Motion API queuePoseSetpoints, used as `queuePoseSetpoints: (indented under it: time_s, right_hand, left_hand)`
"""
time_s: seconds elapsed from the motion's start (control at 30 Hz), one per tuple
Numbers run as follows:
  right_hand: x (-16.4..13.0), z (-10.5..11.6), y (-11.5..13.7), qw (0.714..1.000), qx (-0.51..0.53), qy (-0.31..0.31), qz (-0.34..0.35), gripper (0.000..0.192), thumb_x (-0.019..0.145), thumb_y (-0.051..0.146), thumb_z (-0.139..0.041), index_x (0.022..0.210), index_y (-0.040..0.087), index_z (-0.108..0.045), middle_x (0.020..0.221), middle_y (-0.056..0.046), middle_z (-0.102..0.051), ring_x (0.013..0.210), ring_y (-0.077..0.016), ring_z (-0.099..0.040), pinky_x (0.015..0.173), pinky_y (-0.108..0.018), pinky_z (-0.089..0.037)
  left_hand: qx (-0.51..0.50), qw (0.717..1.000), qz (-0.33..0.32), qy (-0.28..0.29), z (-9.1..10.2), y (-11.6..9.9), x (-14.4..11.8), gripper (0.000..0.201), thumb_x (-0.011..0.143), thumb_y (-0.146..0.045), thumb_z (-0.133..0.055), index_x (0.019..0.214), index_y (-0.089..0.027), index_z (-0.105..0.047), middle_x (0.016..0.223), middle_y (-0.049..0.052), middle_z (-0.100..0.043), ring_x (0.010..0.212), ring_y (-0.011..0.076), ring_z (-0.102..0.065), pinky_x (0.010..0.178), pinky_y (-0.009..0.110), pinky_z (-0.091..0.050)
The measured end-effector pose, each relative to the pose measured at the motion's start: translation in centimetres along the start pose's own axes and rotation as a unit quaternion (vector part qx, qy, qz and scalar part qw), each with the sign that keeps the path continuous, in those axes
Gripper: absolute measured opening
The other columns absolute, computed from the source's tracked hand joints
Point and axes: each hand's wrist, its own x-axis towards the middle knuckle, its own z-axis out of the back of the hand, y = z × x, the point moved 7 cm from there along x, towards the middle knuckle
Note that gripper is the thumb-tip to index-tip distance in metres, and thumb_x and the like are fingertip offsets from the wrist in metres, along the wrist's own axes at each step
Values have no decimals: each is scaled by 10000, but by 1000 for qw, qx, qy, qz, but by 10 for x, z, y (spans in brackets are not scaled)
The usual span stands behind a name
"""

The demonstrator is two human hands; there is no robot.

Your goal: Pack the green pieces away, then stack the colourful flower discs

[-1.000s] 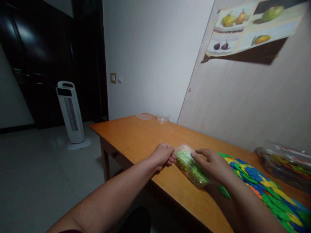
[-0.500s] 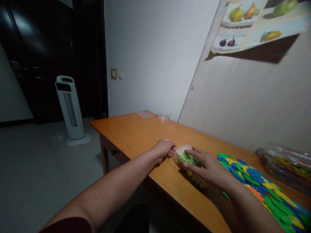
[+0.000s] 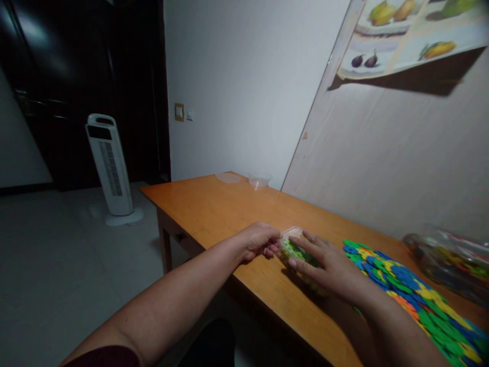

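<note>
A clear plastic box [image 3: 291, 233] with green and yellowish contents stands near the front edge of the wooden table [image 3: 214, 214]. My left hand [image 3: 263, 240] is at its left corner, fingers curled and thumb pressed in, pinching the rim. My right hand [image 3: 324, 259] lies over the top with thumb and fingers spread, covering much of the box. What exactly is inside cannot be made out. To the right of the box spreads a pile of flat blue, green, yellow and orange plastic pieces [image 3: 408, 285], partly behind my right forearm.
At the table's far end are a round translucent lid [image 3: 228, 178] and a clear plastic bowl [image 3: 259, 181]. A clear bag of colourful pieces [image 3: 451, 255] sits against the wall at right. A white tower fan [image 3: 110, 163] stands on the floor at left.
My left hand has shifted slightly right and now meets the box's corner, its fingers closed there. My right hand stays on top of the box almost unmoved.
</note>
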Motion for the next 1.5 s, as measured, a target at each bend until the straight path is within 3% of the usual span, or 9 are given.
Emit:
queuePoseSetpoints:
  time_s: [0.17, 0.43, 0.67, 0.9, 1.17, 1.5]
  right_hand:
    - [-2, 0, 0, 1000, -13, 10, -8, 632, 882, 669, -523, 1452, 396, -511, 1582, -56, -400, 1424, -375, -397, 1127, -576, -359]
    - [-4, -3, 1, 1000, -27, -1, -4, 601, 907, 661, -487, 1452, 408, -507, 1565, -31, -431, 1424, -367, -398, 1131, -573, -352]
    - [-5, -1, 4, 1000, -19, -9, 0, 591, 910, 651, -502, 1458, 430, -488, 1566, -32, -427, 1408, -373, -421, 1118, -580, -369]
    - [-2, 5, 2, 999, 29, 13, 19, 646, 886, 661, -539, 1444, 336, -539, 1534, -76, -475, 1389, -346, -454, 1133, -529, -383]
    - [-5, 7, -6, 999, 48, 24, -7, 693, 874, 674, -547, 1445, 282, -544, 1565, -112, -422, 1415, -333, -425, 1163, -514, -353]
    - [-12, 4, -1, 999, 4, 29, -13, 654, 904, 682, -485, 1466, 346, -508, 1580, -95, -402, 1438, -364, -378, 1157, -574, -329]
  left_hand:
    - [-21, 999, 12, 28, -1, -1, -2, 70, 755, -159, -600, 745, -96, -628, 638, 28, -602, 497, 63, -529, 444, 163, -404]
    - [-35, 998, 41, 44, -3, 0, 2, 28, 738, -92, -599, 721, -107, -616, 552, -3, -545, 461, 52, -471, 427, 154, -333]
    - [-38, 997, 25, 57, -3, -1, 2, 47, 769, -109, -574, 749, -105, -616, 573, 0, -554, 466, 56, -489, 425, 159, -333]
    - [-76, 993, 40, 76, 0, 2, 5, 112, 832, -185, -570, 805, -90, -624, 624, 17, -601, 460, 51, -515, 426, 151, -382]
    - [-89, 993, 26, 79, 6, 4, 7, 196, 760, -87, -603, 955, -113, -614, 700, 25, -644, 508, 69, -566, 470, 162, -466]
    - [-53, 995, 10, 82, 1, 2, 2, 158, 697, -171, -704, 828, -110, -641, 671, 10, -617, 524, 52, -535, 455, 148, -387]
